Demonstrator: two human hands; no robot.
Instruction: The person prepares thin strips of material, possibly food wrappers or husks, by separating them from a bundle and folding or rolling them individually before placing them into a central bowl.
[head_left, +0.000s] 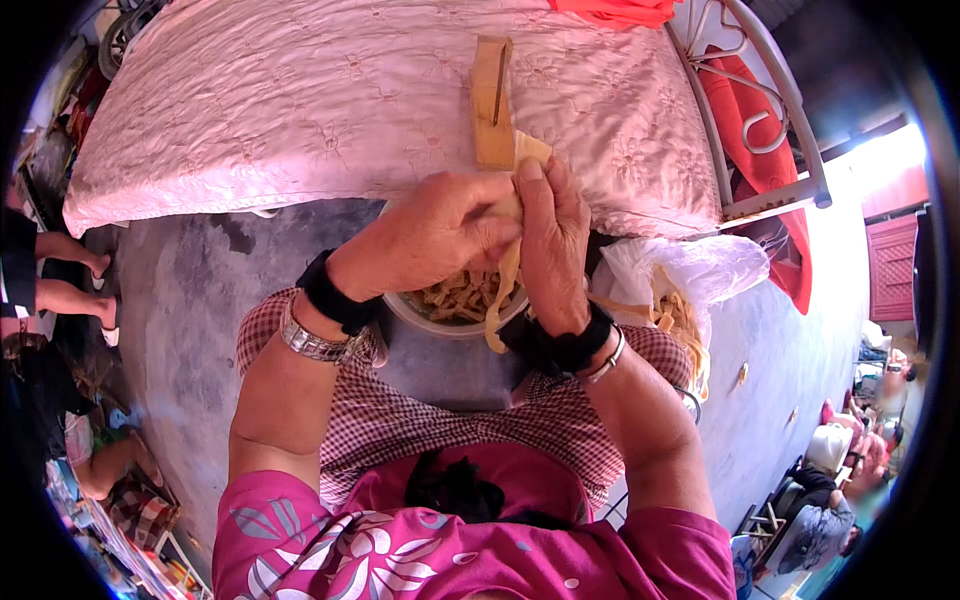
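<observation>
Both hands meet over a round bowl (450, 324) that holds many short tan pieces. My left hand (442, 229) pinches a pale yellow strip (508, 274), whose lower end dangles over the bowl's rim. On the other side my right hand (551, 225) grips the strip's wider upper part between thumb and fingers. Just beyond the hands, a wooden block (491, 105) with a thin dark metal piece (499, 86) on it lies on the pink quilted bedspread (315, 112). The hands hide part of the bowl.
A white plastic bag (690, 270) with tan strips (679, 322) stands right of the bowl. A metal bed frame (806, 150) with red cloth (750, 142) borders the bedspread. Another person's legs (75, 277) show at far left; several people sit at lower right. Small scraps lie on the floor.
</observation>
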